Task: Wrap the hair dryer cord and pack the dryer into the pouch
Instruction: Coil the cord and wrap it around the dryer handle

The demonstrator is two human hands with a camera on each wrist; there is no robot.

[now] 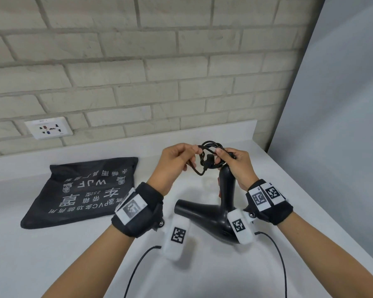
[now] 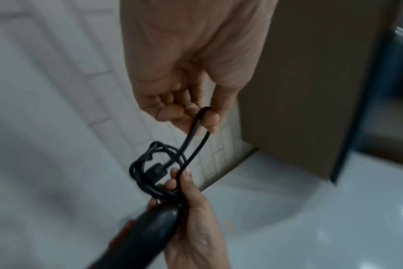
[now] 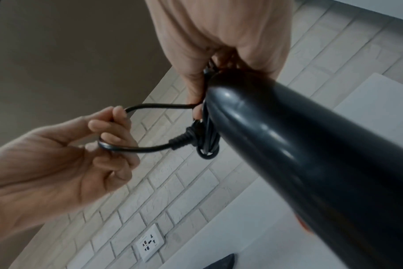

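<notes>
The black hair dryer (image 1: 209, 216) is held with its handle (image 1: 226, 186) pointing away from me and its nozzle to the left. At the handle's end my right hand (image 1: 219, 152) grips the handle together with the coiled black cord (image 1: 210, 145). The plug (image 1: 208, 160) hangs inside the coil. My left hand (image 1: 197, 149) pinches a short loop of the cord's (image 2: 196, 127) free end between thumb and fingers, just left of the coil (image 2: 147, 163). The right wrist view has the plug's ribbed sleeve (image 3: 184, 139) beside the dryer (image 3: 311, 154). The black pouch (image 1: 80, 192) lies flat to the left.
The white counter (image 1: 52, 254) runs to a brick wall with an outlet (image 1: 49, 127). A grey panel (image 1: 342, 125) bounds the right side. Thin black cables (image 1: 138, 269) trail from my wrist bands across the near counter.
</notes>
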